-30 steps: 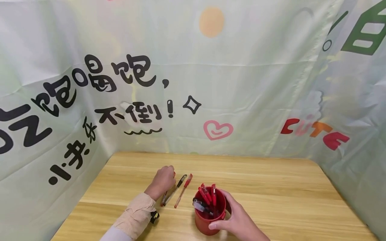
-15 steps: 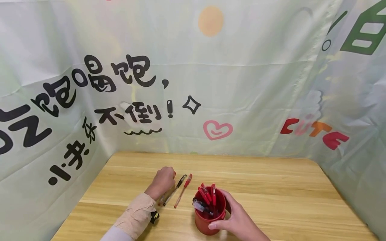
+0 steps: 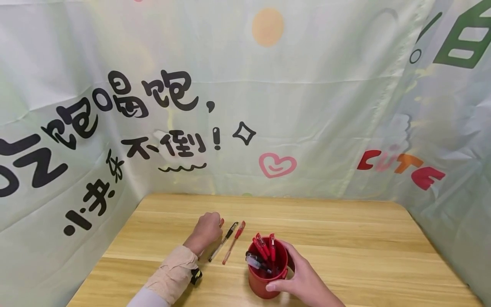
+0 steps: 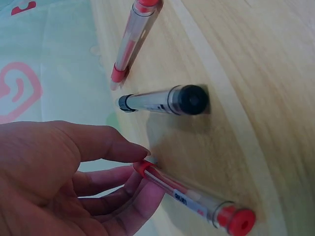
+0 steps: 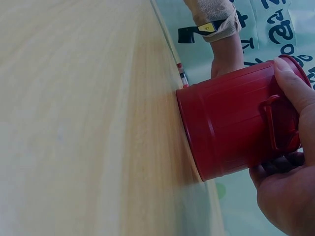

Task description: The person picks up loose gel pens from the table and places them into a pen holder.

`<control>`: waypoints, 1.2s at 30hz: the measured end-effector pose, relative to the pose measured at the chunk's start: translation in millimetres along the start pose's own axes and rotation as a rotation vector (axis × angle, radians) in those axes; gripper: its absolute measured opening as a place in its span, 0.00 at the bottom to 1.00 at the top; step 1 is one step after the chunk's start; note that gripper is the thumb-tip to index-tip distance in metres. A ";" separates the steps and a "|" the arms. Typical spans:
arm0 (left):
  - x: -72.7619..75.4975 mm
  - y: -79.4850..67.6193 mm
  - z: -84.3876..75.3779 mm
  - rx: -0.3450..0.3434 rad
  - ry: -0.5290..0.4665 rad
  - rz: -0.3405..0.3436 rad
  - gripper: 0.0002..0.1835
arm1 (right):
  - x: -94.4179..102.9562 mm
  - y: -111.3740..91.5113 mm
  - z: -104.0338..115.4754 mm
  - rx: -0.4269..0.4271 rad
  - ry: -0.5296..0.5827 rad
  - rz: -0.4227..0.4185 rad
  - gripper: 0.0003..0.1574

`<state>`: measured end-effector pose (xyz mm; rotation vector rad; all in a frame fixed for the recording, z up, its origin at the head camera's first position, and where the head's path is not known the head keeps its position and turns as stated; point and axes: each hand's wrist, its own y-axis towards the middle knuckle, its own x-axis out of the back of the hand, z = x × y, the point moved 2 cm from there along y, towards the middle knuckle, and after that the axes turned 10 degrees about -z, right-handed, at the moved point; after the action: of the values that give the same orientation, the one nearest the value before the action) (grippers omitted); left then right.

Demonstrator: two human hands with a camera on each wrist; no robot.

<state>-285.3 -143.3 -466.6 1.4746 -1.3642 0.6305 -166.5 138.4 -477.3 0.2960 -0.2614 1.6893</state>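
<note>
My left hand point(image 3: 206, 232) pinches a red gel pen point(image 4: 189, 196) between thumb and fingers, close over the table. In the head view the hand covers most of that pen. Beside it lie a black pen point(image 3: 223, 241) and another red pen point(image 3: 234, 242), roughly parallel and apart from each other. My right hand point(image 3: 301, 273) grips the side of a red bucket point(image 3: 258, 285), thumb at the front near the rim. Several red-capped pens point(image 3: 264, 245) and a few dark or clear ones point(image 3: 256, 261) lean inside the bucket, which stands upright.
The wooden table point(image 3: 337, 230) reaches back to a printed fabric backdrop point(image 3: 318, 106), which also hangs at both sides. A beige wrap and a black strap point(image 3: 196, 276) circle my left wrist.
The lower end of the pen in my left hand has swung left, away from the black pen and behind the wrist. My right hand and the bucket have stayed nearly still.
</note>
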 end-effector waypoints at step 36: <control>42.9 5.8 -35.4 -0.001 -0.104 -0.159 0.06 | -0.5 2.5 0.7 -0.039 0.022 0.027 0.64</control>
<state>-272.3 -129.2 -414.0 1.6155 -1.3092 0.4572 -168.9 137.3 -476.8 0.2460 -0.2828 1.7115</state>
